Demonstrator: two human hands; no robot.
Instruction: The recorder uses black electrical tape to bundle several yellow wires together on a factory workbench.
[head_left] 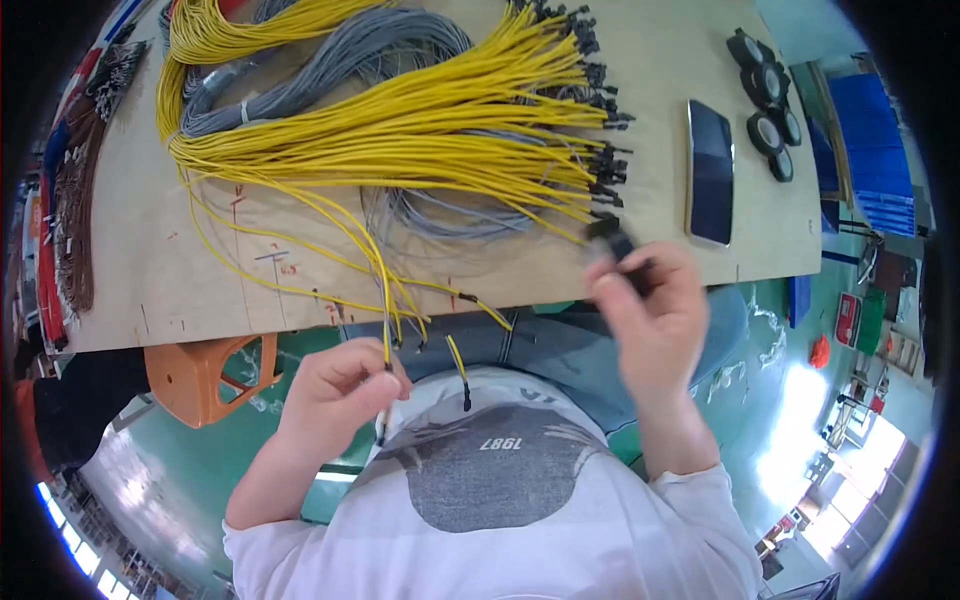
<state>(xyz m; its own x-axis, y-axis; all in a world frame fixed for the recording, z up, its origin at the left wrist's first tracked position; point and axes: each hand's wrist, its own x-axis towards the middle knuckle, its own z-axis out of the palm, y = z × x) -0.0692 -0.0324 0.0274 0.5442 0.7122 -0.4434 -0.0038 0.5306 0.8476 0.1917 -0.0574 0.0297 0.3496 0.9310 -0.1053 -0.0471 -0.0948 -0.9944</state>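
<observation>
My left hand (345,390) pinches a yellow cable (386,300) between thumb and fingers, just off the table's near edge; its dark tip sticks out below the fingers. To the right, my right hand (658,320) is closed on a black roll of tape (615,245), blurred by motion, over the near edge. Between the hands, a short yellow cable end (459,358) with a black tip hangs in front of my shirt. A large bundle of yellow cables (390,140) with black connectors (605,170) lies across the table, several loose strands trailing toward my left hand.
Grey cables (330,70) lie among the yellow ones on the wooden table (640,270). At right are a phone (710,172) and several black tape rolls (768,85). Brown wire bundles (75,220) hang along the left edge. An orange stool (195,385) stands below left.
</observation>
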